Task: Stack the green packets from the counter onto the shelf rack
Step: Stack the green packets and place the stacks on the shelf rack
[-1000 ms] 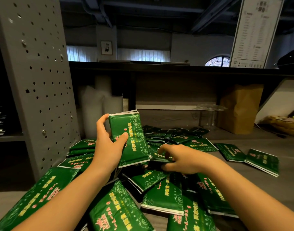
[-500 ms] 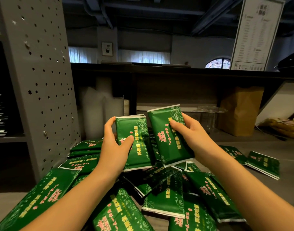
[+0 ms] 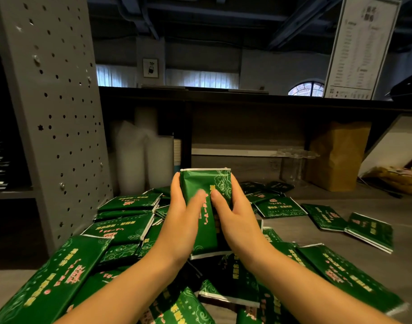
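Left hand (image 3: 181, 222) and right hand (image 3: 236, 222) grip packets (image 3: 206, 183) upright between them, fingers (image 3: 176, 186) curled round the sides, seemingly squaring edges before shelving; more litter the tabletop (image 3: 293, 229).

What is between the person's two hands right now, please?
The head view shows upright green packets gripped between the left hand and right hand.

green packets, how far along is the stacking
Early. No green packets show on the shelf rack. The left hand and right hand grip a small bundle. Many loose packets lie across the counter.
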The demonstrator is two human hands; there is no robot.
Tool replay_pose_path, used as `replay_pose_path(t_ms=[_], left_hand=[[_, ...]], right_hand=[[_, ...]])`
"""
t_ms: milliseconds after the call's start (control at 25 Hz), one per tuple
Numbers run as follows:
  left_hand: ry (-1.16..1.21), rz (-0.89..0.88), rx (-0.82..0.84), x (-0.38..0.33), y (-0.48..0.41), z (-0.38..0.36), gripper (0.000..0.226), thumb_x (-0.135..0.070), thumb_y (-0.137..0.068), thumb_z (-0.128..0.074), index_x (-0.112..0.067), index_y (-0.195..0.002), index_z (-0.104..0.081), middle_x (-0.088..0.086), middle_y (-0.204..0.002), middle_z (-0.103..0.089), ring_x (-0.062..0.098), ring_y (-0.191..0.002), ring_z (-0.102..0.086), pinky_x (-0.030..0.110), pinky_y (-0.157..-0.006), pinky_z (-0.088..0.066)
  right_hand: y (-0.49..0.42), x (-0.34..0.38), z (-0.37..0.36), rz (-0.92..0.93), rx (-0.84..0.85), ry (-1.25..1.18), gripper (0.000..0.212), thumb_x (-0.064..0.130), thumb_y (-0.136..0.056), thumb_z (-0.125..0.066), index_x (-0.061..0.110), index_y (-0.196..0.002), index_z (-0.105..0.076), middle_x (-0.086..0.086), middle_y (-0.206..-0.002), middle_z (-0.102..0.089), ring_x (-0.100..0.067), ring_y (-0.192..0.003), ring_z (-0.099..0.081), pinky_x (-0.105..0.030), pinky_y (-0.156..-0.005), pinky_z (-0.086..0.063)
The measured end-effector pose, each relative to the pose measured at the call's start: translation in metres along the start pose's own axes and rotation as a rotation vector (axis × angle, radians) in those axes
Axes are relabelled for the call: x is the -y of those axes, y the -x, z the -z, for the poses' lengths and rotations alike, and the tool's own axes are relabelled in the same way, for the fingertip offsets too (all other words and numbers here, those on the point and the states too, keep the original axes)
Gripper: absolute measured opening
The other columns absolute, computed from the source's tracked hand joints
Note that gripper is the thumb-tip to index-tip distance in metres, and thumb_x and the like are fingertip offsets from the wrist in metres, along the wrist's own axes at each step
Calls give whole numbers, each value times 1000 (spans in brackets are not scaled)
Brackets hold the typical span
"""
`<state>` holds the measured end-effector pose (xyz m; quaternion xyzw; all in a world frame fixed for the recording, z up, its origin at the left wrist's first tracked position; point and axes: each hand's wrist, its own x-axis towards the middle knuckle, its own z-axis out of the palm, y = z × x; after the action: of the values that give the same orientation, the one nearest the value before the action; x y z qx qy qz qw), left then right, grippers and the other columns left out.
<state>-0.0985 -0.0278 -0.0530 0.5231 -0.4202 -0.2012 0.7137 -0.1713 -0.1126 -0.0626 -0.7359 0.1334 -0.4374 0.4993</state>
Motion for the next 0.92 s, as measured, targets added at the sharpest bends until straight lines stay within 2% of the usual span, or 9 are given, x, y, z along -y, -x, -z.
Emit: replay_pose_path(t_ms=[120, 240, 400, 480, 600, 680, 760, 840, 920], left_hand=[[-98, -28, 24, 3, 0, -1, 67, -8, -96, -46, -32, -148, -10, -23, -111, -56, -17, -87, -59, 6, -78, -48], [-159, -68, -12, 2, -4, 2, 68, -4, -95, -46, -34, -144, -11, -23, -115, -48, -21, -84, -56, 5, -72, -47], [-171, -105, -106, -5, -9, 12, 68, -6, -95, -47, -39, -144, -14, -24, -119, -42, -21, -86, -52, 27, -91, -46], [-178, -96, -143, -5, -13, 17, 67, -3, -96, -46, -36, -145, -15, -30, -108, -41, -22, -78, -52, 23, -84, -46], [-199, -40, -168, -6, -17, 23, 67, -3, -97, -44, -34, -147, -12, -23, -106, -45, -7, -72, -53, 20, -71, -45], [-203, -7, -174, -5, -19, 26, 68, -4, -97, -43, -34, -148, -10, -11, -118, -43, 0, -71, -48, 28, -71, -45], [-200, 5, -178, -5, -20, 27, 67, -4, -97, -43, -34, -148, -10, -8, -121, -43, 3, -70, -46, 32, -72, -45], [-190, 2, -177, -5, -20, 26, 67, -3, -97, -43, -33, -148, -11, -15, -104, -48, 4, -67, -44, 32, -70, -44], [-183, 7, -175, -5, -20, 25, 67, -3, -97, -43, -33, -147, -12, -21, -94, -45, 6, -67, -44, 35, -70, -45]], right_hand=[[1, 3, -1, -57, 48, -60, 56, 25, -99, -43, 33, -149, -19, 11, -140, -47, -2, -125, -46, -27, -107, -38], [-9, 3, 11, -103, 91, -8, 50, 30, -101, -37, 29, -149, -24, 6, -140, -48, -9, -125, -48, -34, -107, -39], [-32, -3, 52, -65, 32, 425, 34, 24, -101, -36, 19, -130, -52, 0, -130, -57, -15, -121, -51, -31, -103, -39], [-39, -16, 69, -127, 123, 640, 31, 21, -100, -39, 17, -125, -57, -2, -126, -60, -17, -117, -54, -33, -99, -43], [-37, -31, 77, -288, 347, 831, 38, 26, -99, -44, 14, -135, -48, -7, -135, -54, -20, -121, -52, -33, -102, -42], [-33, -34, 74, -356, 468, 883, 55, 35, -97, -49, 16, -145, -32, -9, -144, -44, -22, -128, -46, -31, -105, -38], [-32, -34, 72, -400, 525, 922, 67, 42, -94, -51, 19, -150, -21, -7, -151, -34, -23, -134, -38, -31, -107, -34], [-34, -34, 71, -427, 535, 955, 68, 51, -93, -46, 21, -149, -23, -8, -152, -33, -25, -137, -35, -36, -111, -32], [-36, -33, 71, -447, 511, 990, 62, 59, -94, -33, 22, -144, -37, -9, -149, -38, -30, -137, -33, -43, -112, -29]])
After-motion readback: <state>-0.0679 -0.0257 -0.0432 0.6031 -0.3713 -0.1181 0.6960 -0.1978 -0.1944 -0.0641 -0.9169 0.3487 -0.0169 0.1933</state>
